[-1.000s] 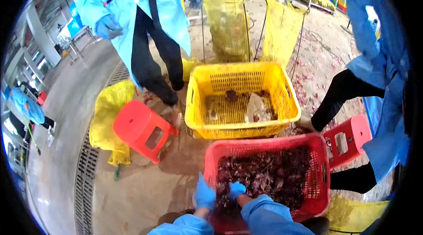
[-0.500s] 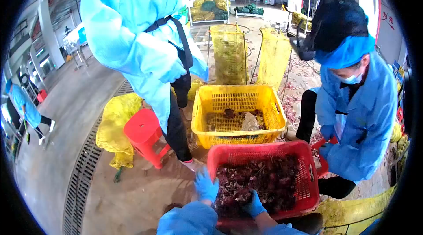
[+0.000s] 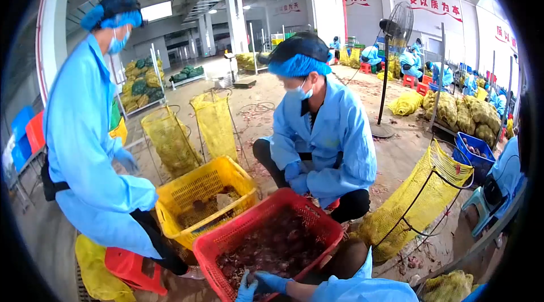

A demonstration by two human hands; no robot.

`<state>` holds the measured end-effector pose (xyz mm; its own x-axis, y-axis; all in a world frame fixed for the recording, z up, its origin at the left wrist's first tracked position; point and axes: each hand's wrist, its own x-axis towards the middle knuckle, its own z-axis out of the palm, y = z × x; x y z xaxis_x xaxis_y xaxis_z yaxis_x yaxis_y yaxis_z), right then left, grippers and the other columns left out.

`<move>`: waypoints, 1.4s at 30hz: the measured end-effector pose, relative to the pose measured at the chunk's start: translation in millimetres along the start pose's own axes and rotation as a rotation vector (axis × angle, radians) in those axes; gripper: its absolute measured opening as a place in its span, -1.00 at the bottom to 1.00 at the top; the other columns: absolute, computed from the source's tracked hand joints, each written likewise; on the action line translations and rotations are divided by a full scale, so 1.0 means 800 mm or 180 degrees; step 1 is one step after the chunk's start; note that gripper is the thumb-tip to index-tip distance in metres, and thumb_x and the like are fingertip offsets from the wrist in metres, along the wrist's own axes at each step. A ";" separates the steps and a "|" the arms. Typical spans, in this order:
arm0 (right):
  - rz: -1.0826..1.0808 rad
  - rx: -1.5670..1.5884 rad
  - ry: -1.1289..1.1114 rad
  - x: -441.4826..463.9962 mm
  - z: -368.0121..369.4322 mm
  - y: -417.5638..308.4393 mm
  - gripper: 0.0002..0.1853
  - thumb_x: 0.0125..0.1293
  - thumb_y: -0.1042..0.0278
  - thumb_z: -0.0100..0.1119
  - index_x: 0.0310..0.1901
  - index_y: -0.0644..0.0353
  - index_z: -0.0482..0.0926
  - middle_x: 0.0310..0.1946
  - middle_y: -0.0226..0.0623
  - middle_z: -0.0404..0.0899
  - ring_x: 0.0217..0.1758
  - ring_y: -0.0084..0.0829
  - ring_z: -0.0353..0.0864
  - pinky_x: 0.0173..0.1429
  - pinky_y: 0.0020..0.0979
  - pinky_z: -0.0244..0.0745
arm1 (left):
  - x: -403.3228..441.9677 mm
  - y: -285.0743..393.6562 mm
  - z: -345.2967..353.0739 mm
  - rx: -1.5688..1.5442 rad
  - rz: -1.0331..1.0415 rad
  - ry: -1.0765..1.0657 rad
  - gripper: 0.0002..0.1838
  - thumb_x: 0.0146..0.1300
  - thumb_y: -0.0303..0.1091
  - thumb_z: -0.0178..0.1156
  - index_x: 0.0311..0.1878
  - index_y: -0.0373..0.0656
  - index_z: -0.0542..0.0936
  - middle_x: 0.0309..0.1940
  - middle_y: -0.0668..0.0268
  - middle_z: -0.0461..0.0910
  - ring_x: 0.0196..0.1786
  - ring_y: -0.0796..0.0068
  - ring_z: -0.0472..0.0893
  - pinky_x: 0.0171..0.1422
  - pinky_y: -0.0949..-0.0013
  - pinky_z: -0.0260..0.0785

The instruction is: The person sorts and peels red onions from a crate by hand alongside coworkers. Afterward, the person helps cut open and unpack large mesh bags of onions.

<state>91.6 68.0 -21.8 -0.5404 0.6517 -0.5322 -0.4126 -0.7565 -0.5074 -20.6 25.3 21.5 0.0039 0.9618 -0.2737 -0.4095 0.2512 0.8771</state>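
Observation:
At the near rim of the red crate [image 3: 211, 265], my two gloved hands are close together. My left hand [image 3: 246, 289] is raised with its fingers partly apart. My right hand [image 3: 273, 282] reaches across to it, fingers pressed together; whatever may be between them is hidden. Below and beyond them, the crate holds a blurred heap of dark purple-red produce [image 3: 277, 242] with loose skins, perhaps red onions. Behind it a yellow crate [image 3: 170, 211] contains a few dark pieces and a pale scrap.
One co-worker [image 3: 326, 143] sits opposite; another [image 3: 85, 149] stands at left beside a red stool [image 3: 133, 271]. Yellow mesh bags on frames [image 3: 416, 200] stand at right and behind the crates. A tall fan [image 3: 391, 35] and several seated people are farther back.
My view has swung right and up. My right hand has come out of the heap and met my left at the near rim. The standing co-worker now leans over the yellow crate.

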 end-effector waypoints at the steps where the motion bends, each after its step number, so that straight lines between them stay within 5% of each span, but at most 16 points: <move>1: -0.0126 -0.0312 0.0122 0.003 0.003 0.006 -0.71 0.36 0.12 -0.15 -0.04 0.03 0.46 -0.24 -0.46 0.52 -0.21 -0.47 0.48 -0.08 -0.40 0.44 | -0.002 0.001 -0.003 -0.0147 -0.0089 0.0027 -0.45 0.19 -0.04 0.11 0.17 -0.17 0.40 0.12 0.16 0.43 0.17 0.22 0.42 0.27 0.20 0.24; 4: -0.0333 -0.0349 -0.0561 0.001 0.007 0.007 -0.72 0.38 0.17 -0.18 0.00 -0.01 0.45 -0.22 -0.47 0.51 -0.21 -0.53 0.46 -0.07 -0.47 0.44 | -0.006 0.000 -0.015 -0.0549 -0.0322 0.0071 -0.46 0.18 -0.03 0.10 0.16 -0.15 0.40 0.11 0.16 0.43 0.15 0.22 0.42 0.26 0.19 0.25; 6: -0.0274 -0.0838 -0.0296 0.001 0.001 0.006 -0.69 0.37 0.16 -0.13 0.06 0.03 0.43 -0.15 -0.45 0.50 -0.15 -0.54 0.47 -0.01 -0.48 0.43 | -0.009 -0.001 -0.023 -0.0778 -0.0450 0.0061 -0.46 0.18 -0.02 0.09 0.15 -0.14 0.41 0.10 0.17 0.44 0.15 0.22 0.43 0.26 0.18 0.26; 8: -0.0524 -0.1211 -0.0471 0.029 -0.012 0.014 -0.53 0.40 0.13 -0.15 0.25 0.18 0.25 0.19 -0.30 0.33 0.22 -0.43 0.29 0.31 -0.39 0.17 | -0.006 -0.004 -0.031 -0.0991 -0.0563 0.0010 -0.46 0.18 -0.01 0.08 0.15 -0.13 0.42 0.10 0.17 0.44 0.14 0.22 0.43 0.25 0.17 0.26; 10: -0.0657 -0.2055 -0.0366 0.010 -0.003 0.008 -0.34 0.34 -0.12 -0.18 0.32 0.19 0.15 0.32 -0.23 0.17 0.36 -0.37 0.14 0.39 -0.37 0.02 | 0.000 -0.003 -0.033 -0.1165 -0.0695 -0.0117 -0.47 0.18 0.00 0.08 0.14 -0.12 0.42 0.09 0.17 0.44 0.13 0.22 0.44 0.25 0.16 0.27; 15: -0.0665 -0.3584 0.0400 -0.039 0.045 -0.028 -0.16 0.19 -0.37 -0.14 0.34 0.09 0.10 0.25 -0.07 0.27 0.31 -0.14 0.24 0.31 -0.30 0.17 | 0.004 -0.004 -0.041 -0.1450 -0.0907 -0.0174 -0.48 0.18 0.02 0.06 0.12 -0.09 0.44 0.08 0.18 0.45 0.11 0.23 0.45 0.23 0.14 0.28; 21: -0.0974 -0.3515 0.0522 -0.048 0.043 -0.028 -0.18 0.20 -0.34 -0.12 0.33 0.12 0.13 0.19 -0.03 0.33 0.26 -0.12 0.32 0.27 -0.29 0.23 | -0.001 0.005 -0.043 -0.1796 -0.1265 -0.0469 -0.48 0.17 0.05 0.04 0.10 -0.06 0.45 0.06 0.18 0.46 0.09 0.23 0.46 0.21 0.11 0.29; 22: -0.1008 -0.3583 0.0659 -0.049 0.046 -0.024 -0.20 0.21 -0.31 -0.10 0.32 0.14 0.15 0.19 -0.04 0.35 0.25 -0.14 0.34 0.27 -0.31 0.23 | -0.007 0.005 -0.034 -0.1506 -0.0889 -0.0175 -0.58 0.17 0.03 0.02 -0.04 -0.04 0.52 -0.07 0.26 0.53 -0.06 0.21 0.51 0.06 0.04 0.38; 26: -0.0892 -0.3536 0.0377 -0.046 0.040 -0.026 -0.27 0.24 -0.21 -0.05 0.26 0.23 0.23 0.16 -0.04 0.38 0.21 -0.20 0.39 0.22 -0.32 0.30 | 0.006 -0.025 -0.051 -0.1424 -0.0590 -0.0001 -0.66 0.14 -0.06 0.07 -0.18 -0.10 0.57 -0.23 0.29 0.58 -0.15 0.32 0.53 0.02 0.27 0.41; 30: -0.0772 -0.3509 0.0536 -0.064 0.060 -0.033 -0.27 0.25 -0.20 -0.06 0.28 0.22 0.20 0.15 -0.02 0.39 0.20 -0.19 0.40 0.23 -0.34 0.30 | 0.002 -0.016 -0.037 -0.1378 -0.0435 0.0434 -0.66 0.15 -0.07 0.04 -0.19 -0.11 0.58 -0.31 0.30 0.59 -0.22 0.37 0.55 -0.03 0.33 0.42; 31: -0.0790 -0.3556 0.0546 -0.065 0.063 -0.033 -0.27 0.25 -0.19 -0.05 0.28 0.21 0.21 0.14 -0.03 0.40 0.20 -0.20 0.41 0.22 -0.35 0.31 | -0.029 0.037 -0.009 -0.1339 -0.0928 0.0448 -0.65 0.16 -0.05 0.01 -0.18 -0.10 0.58 -0.31 0.29 0.60 -0.23 0.36 0.55 -0.05 0.32 0.43; 32: -0.0820 -0.3597 0.0572 -0.063 0.063 -0.034 -0.27 0.25 -0.19 -0.05 0.28 0.20 0.21 0.14 -0.04 0.41 0.19 -0.21 0.41 0.21 -0.36 0.32 | -0.015 0.016 -0.022 -0.1303 -0.0748 0.0627 -0.74 0.16 -0.11 0.06 -0.33 -0.08 0.57 -0.39 0.30 0.60 -0.30 0.37 0.57 -0.17 0.30 0.47; 37: -0.0943 -0.3077 0.0570 -0.034 0.029 -0.027 -0.27 0.23 -0.16 0.03 0.28 0.20 0.23 0.15 -0.05 0.40 0.19 -0.26 0.42 0.22 -0.37 0.30 | 0.009 -0.014 -0.037 -0.1523 -0.1016 0.0090 -0.66 0.24 0.04 -0.03 -0.14 0.04 0.53 -0.16 0.27 0.58 -0.16 0.25 0.55 -0.04 0.13 0.42; 42: -0.0751 -0.2936 0.0568 -0.045 0.034 -0.034 -0.33 0.27 -0.08 0.03 0.28 0.20 0.22 0.12 -0.15 0.43 0.14 -0.35 0.43 0.21 -0.40 0.30 | 0.020 -0.026 -0.038 -0.1614 -0.1142 -0.0047 -0.66 0.29 -0.01 -0.09 -0.12 0.00 0.52 -0.16 0.27 0.57 -0.16 0.23 0.55 -0.01 0.08 0.42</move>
<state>102.3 64.0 29.5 -0.3667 0.8376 -0.4050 0.2826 -0.3144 -0.9062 -40.1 32.1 -13.0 0.2327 0.8294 -0.5079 -0.7628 0.4796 0.4337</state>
